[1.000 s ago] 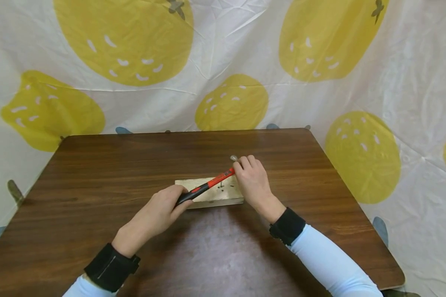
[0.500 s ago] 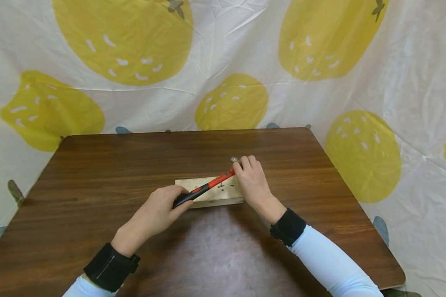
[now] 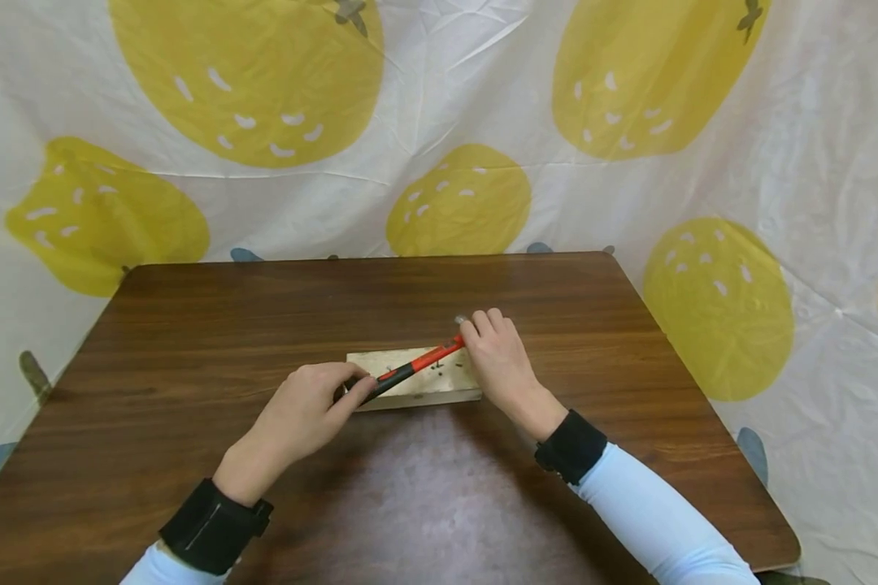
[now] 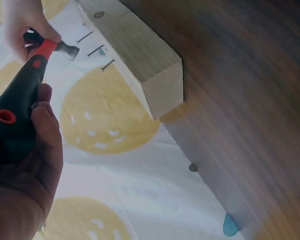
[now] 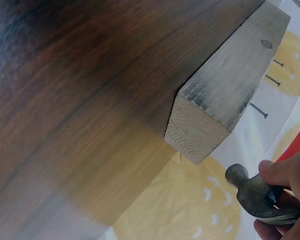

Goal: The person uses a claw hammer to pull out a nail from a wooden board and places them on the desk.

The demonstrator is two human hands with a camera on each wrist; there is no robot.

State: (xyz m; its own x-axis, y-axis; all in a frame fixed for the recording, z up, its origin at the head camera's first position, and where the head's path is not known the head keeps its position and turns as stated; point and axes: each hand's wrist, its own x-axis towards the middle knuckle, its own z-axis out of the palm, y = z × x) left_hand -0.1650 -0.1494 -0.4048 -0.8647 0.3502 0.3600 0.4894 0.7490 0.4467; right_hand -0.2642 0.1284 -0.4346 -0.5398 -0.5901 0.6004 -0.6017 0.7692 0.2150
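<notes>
A claw hammer (image 3: 419, 361) with a red and black handle is held slantwise over a wooden block (image 3: 395, 396). My left hand (image 3: 296, 414) holds the black grip end, thumb along it and fingers curled beneath in the left wrist view. At the other end my right hand (image 3: 501, 357) grips the hammer around its head; the metal hammer head (image 5: 252, 192) shows beside the thumb in the right wrist view. Several nails (image 4: 95, 50) stand part-driven in the block's top, apart from the hammer.
The block lies on a dark brown wooden table (image 3: 263, 309) with rounded corners. Behind and beside the table hangs a white cloth (image 3: 468, 97) printed with yellow fruit. Black bands (image 3: 215, 526) wrap both wrists above light blue sleeves.
My left hand has shifted slightly left and down, its thumb now lying across the grip end. The hammer has dipped a little at its head; the right hand and block have hardly moved.
</notes>
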